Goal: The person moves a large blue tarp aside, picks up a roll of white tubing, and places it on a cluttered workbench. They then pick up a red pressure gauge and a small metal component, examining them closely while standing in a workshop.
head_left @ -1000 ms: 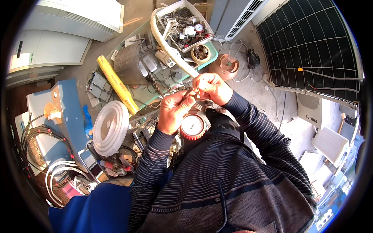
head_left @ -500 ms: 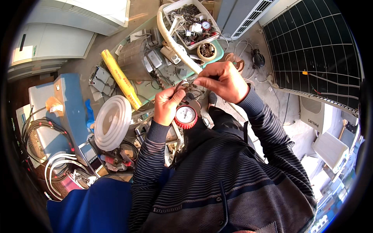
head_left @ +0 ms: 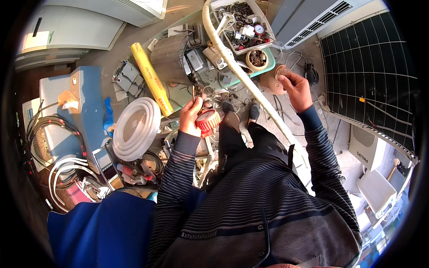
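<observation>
Amid a cluttered workshop floor, the left hand [head_left: 191, 117] stays clamped on a red-rimmed pressure gauge [head_left: 208, 120], likely rigid, glass-fragile, best gripped by its rim, while the right hand [head_left: 295, 87] pinches something unseen.

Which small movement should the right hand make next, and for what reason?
Probably bring the right hand back toward the red-rimmed pressure gauge. The left hand holds the gauge up alone in front of the body, while the right hand is raised off to the side, fingers pinched as if on something too small to make out. Work on the gauge likely needs both hands.
</observation>
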The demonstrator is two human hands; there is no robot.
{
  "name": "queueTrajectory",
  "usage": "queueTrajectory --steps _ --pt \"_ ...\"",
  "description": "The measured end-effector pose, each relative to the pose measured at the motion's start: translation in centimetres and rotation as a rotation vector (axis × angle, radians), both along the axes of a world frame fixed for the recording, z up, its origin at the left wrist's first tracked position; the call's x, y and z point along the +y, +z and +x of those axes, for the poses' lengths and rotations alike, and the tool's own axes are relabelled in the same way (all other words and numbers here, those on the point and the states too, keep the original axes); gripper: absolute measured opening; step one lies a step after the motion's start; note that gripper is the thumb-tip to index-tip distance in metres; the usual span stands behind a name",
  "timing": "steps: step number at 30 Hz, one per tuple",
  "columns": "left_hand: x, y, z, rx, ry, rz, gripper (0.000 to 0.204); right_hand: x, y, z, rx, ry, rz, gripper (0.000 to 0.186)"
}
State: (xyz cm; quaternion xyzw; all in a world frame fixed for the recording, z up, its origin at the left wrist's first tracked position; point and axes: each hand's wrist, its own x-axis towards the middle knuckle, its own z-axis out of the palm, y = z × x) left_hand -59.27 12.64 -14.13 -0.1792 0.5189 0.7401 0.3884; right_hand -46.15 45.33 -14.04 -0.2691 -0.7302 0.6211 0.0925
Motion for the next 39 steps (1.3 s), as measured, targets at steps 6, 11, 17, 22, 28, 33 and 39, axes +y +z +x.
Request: queueTrajectory --steps 6,11,17,22,28,33,39 --pt "-2.4 -2.8 -1.0 -0.16 0.042 0.101 0.022 -0.1 1.0 1.9 0.012 -0.081 0.014 0.024" --pt "-2.5 -3.9 -1.1 -0.166 0.064 0.073 0.023 -0.6 2.8 1.9 0.063 -0.227 -0.087 0.029" --pt "-1.7 -3.6 -0.4 -0.018 0.077 0.071 0.02 -1.4 2.6 2.2 0.079 -0.263 -0.133 0.028" --pt "-1.8 -4.1 0.5 0.038 0.131 0.13 0.018 -1.8 1.9 2.8 0.054 -0.256 -0.117 0.027" --pt "-2.5 -4.7 0.8 0.138 0.063 0.01 0.021 -2.2 1.3 3.3 0.134 -0.329 -0.128 0.026" --pt "-3.0 -10.4 -0.6 0.162 0.092 -0.178 0.019 -1.5 1.9 4.3 0.118 -0.583 -0.37 0.02" --pt "-1.1 -18.9 -6.1 0.085 -0.067 -0.418 0.012 -0.2 2.6 7.2 0.145 -0.838 -0.665 0.012"
